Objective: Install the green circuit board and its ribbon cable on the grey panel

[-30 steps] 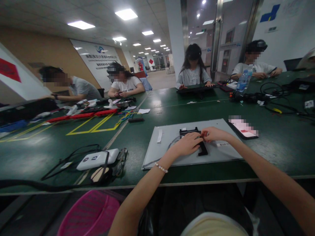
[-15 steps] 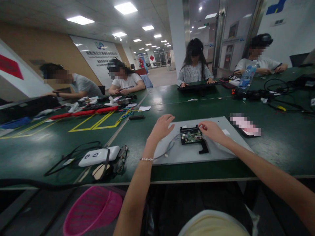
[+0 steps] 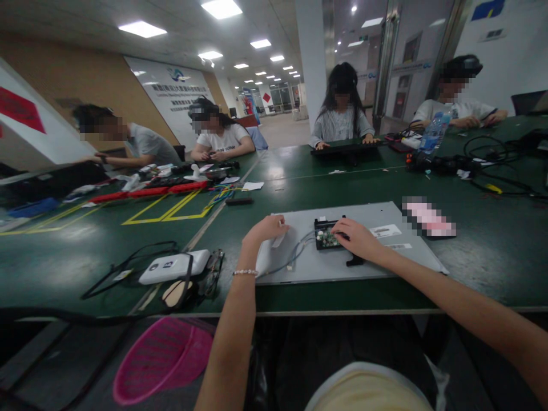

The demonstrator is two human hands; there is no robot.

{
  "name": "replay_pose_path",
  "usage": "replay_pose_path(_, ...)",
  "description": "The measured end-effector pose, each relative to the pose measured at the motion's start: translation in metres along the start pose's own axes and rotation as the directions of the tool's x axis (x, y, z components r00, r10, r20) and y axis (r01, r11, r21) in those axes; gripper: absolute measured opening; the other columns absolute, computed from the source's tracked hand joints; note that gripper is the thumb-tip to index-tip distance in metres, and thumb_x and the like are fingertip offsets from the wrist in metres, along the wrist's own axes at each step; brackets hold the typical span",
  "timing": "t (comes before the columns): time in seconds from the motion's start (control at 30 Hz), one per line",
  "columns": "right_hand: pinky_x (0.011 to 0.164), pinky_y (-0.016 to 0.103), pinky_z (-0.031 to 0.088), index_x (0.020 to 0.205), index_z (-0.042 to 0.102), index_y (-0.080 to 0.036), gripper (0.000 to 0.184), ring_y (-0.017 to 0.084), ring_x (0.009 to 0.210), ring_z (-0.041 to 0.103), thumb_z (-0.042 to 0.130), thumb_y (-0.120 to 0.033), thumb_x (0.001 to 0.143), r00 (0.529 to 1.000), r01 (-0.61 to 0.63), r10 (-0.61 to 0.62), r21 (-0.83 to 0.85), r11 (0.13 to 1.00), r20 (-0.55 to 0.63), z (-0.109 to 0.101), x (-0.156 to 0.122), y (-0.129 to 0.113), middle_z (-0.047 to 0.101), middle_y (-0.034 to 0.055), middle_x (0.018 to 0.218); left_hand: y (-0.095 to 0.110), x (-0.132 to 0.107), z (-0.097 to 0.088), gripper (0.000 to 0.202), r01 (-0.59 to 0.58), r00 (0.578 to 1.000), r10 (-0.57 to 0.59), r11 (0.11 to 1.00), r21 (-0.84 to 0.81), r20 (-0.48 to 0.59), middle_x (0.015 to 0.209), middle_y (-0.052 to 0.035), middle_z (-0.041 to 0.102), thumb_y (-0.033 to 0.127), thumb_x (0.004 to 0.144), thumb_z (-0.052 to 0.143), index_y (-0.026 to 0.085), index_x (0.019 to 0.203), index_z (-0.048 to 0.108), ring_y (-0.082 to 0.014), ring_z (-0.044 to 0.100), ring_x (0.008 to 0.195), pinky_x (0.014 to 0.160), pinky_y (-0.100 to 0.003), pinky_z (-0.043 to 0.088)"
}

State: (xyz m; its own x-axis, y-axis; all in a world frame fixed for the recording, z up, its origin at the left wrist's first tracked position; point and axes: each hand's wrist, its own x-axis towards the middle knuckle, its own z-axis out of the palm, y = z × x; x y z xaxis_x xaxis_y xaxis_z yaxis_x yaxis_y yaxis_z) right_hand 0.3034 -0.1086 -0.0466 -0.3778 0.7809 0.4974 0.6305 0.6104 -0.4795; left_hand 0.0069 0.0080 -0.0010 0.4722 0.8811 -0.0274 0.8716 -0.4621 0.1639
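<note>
A flat grey panel (image 3: pixel 317 271) lies near the front edge of the green table, with a black frame (image 3: pixel 329 221) on it. Inside this frame sits a green circuit board (image 3: pixel 326 238), its right part covered by my right hand (image 3: pixel 357 238). The fingers of that hand are bent down onto the board; what they grip is hidden. My left hand (image 3: pixel 263 229) is over the panel's left edge, fingers pinched at a pale, thin strip (image 3: pixel 280 235). Grey cables (image 3: pixel 295 251) run from the board toward my left wrist.
Left of the panel lie a white power bank (image 3: pixel 174 267) with a black cord and glasses (image 3: pixel 214 274). A pink phone (image 3: pixel 429 218) is at the right. Below the table edge stands a pink basket (image 3: pixel 165 359). Several people work across the table, one holding a black panel (image 3: pixel 345 149).
My left hand has moved left and slightly down, its spread fingers now drawn together. My right hand has shifted left and down over the board, uncovering white labels on the panel.
</note>
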Motion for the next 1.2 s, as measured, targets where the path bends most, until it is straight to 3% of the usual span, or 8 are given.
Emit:
replay_pose_path(0.17, 0.086, 0.035, 0.047, 0.099, 0.064, -0.019, 0.02, 0.02, 0.095, 0.057, 0.049, -0.015, 0.088, 1.0, 0.003, -0.003, 0.01, 1.0, -0.004, -0.002, 0.0, -0.002, 0.061, 0.0078, 0.104, 0.002, 0.0, -0.001, 0.014, -0.074, 0.997, 0.075, 0.996, -0.048, 0.018, 0.075, -0.0019, 0.066, 0.025, 0.072, 0.054, 0.02, 0.08, 0.065, -0.0172, 0.059, 0.071, 0.067, -0.025, 0.043)
replay_pose_path(0.3, 0.087, 0.035, 0.047, 0.1, 0.064, -0.02, 0.02, 0.02, 0.096, 0.057, 0.048, -0.016, 0.089, 1.0, -0.001, 0.001, 0.005, 1.0, -0.011, -0.002, -0.001, -0.003, 0.061, 0.0082, 0.105, 0.004, -0.003, -0.012, 0.018, -0.13, 0.991, 0.121, 0.974, -0.184, -0.064, 0.072, -0.0016, 0.063, 0.03, 0.076, 0.052, 0.018, 0.079, 0.064, -0.015, 0.056, 0.067, 0.063, -0.024, 0.041)
replay_pose_path(0.4, 0.088, 0.036, 0.047, 0.102, 0.063, -0.019, 0.02, 0.021, 0.097, 0.058, 0.047, -0.017, 0.09, 0.999, 0.008, -0.008, -0.003, 1.0, -0.032, -0.002, 0.0, -0.004, 0.062, 0.0086, 0.105, 0.009, -0.011, -0.025, 0.026, -0.177, 0.981, 0.126, 0.889, -0.423, -0.145, 0.063, 0.0012, 0.056, 0.04, 0.08, 0.052, 0.016, 0.08, 0.061, -0.0114, 0.051, 0.059, 0.056, -0.021, 0.038)
replay_pose_path(0.5, 0.091, 0.039, 0.046, 0.109, 0.061, -0.021, 0.023, 0.022, 0.102, 0.057, 0.046, -0.021, 0.092, 0.999, 0.009, -0.01, -0.023, 1.0, -0.054, -0.006, 0.001, -0.007, 0.062, 0.0088, 0.108, 0.014, -0.021, -0.037, 0.03, -0.181, 0.983, 0.124, 0.758, -0.627, -0.134, 0.058, 0.0041, 0.049, 0.046, 0.082, 0.054, 0.016, 0.08, 0.056, -0.0077, 0.043, 0.051, 0.048, -0.018, 0.031)
replay_pose_path(0.67, 0.098, 0.041, 0.042, 0.119, 0.057, -0.021, 0.029, 0.023, 0.11, 0.054, 0.042, -0.027, 0.095, 0.997, 0.034, -0.038, -0.049, 0.998, -0.072, -0.009, 0.003, -0.02, 0.061, 0.0094, 0.115, 0.021, -0.026, -0.04, 0.034, -0.106, 0.975, 0.213, 0.68, -0.726, 0.057, 0.061, 0.0007, 0.059, 0.048, 0.08, 0.058, 0.015, 0.085, 0.053, -0.0058, 0.041, 0.046, 0.044, -0.018, 0.028)
replay_pose_path(0.9, 0.103, 0.042, 0.039, 0.126, 0.053, -0.018, 0.035, 0.024, 0.119, 0.05, 0.043, -0.031, 0.095, 0.988, 0.153, -0.151, -0.074, 0.986, 0.03, 0.002, 0.002, -0.039, 0.058, 0.0118, 0.124, 0.022, -0.016, -0.021, 0.028, 0.0, 0.851, 0.315, 0.8, -0.6, 0.421, 0.071, -0.0036, 0.07, 0.043, 0.079, 0.058, 0.017, 0.089, 0.051, -0.0089, 0.053, 0.049, 0.046, -0.019, 0.033)
replay_pose_path(1.03, 0.105, 0.046, 0.037, 0.131, 0.049, -0.016, 0.04, 0.025, 0.124, 0.046, 0.045, -0.032, 0.094, 0.961, 0.266, -0.258, -0.085, 0.96, 0.096, 0.006, 0.001, -0.048, 0.055, 0.0134, 0.13, 0.026, -0.016, -0.019, 0.027, 0.038, 0.813, 0.294, 0.835, -0.549, 0.503, 0.077, -0.004, 0.072, 0.043, 0.082, 0.054, 0.019, 0.093, 0.047, -0.0118, 0.061, 0.054, 0.045, -0.02, 0.033)
replay_pose_path(1.2, 0.11, 0.047, 0.03, 0.136, 0.045, -0.014, 0.047, 0.026, 0.132, 0.038, 0.044, -0.036, 0.094, 0.912, 0.374, -0.343, -0.113, 0.92, 0.224, 0.01, -0.002, -0.057, 0.048, 0.0146, 0.14, 0.03, -0.017, -0.017, 0.027, 0.058, 0.82, 0.274, 0.833, -0.55, 0.502, 0.078, -0.0048, 0.071, 0.042, 0.084, 0.05, 0.019, 0.095, 0.043, -0.0124, 0.062, 0.051, 0.043, -0.021, 0.03)
